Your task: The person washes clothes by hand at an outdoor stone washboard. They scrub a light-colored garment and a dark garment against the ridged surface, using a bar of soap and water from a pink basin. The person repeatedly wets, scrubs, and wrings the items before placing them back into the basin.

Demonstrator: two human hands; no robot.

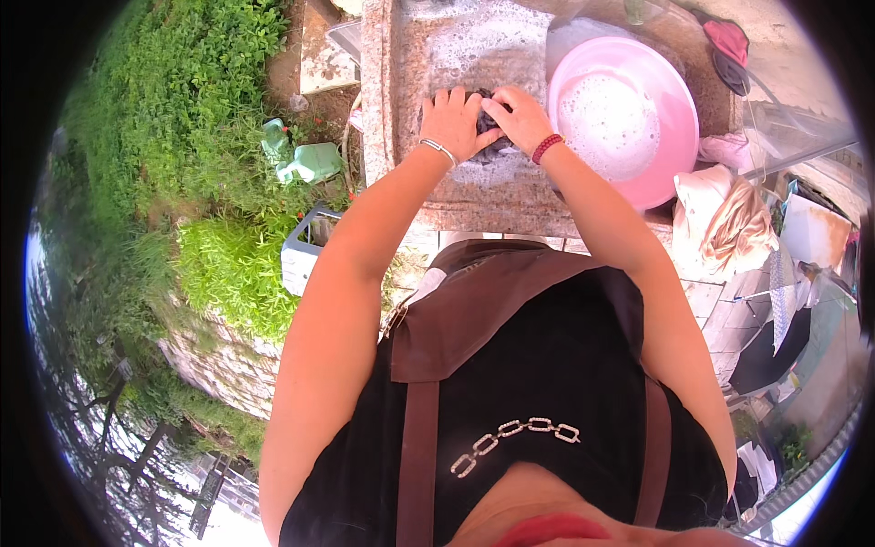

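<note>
A wet, dark bunched cloth [489, 152] lies on a soapy stone washing slab [492, 198]. My left hand [450, 126], with a silver-coloured bracelet at the wrist, rests over the cloth's left side, fingers pointing away from me. On the other side, my right hand [522, 119] grips the cloth between thumb and fingers; a red braided band circles that wrist. The two hands nearly meet, and part of the cloth is hidden under them. Foam [478, 51] spreads over the slab beyond. Close to my right hand stands a pink plastic basin [690, 130] holding sudsy water.
Pale fabric [728, 219] is heaped at the right, below the basin. A red-and-dark brush or shoe-like item [728, 51] lies at the far right corner. Left of the slab are green plastic containers [314, 163], a grey plastic stool or crate [301, 260] and dense plants [198, 89].
</note>
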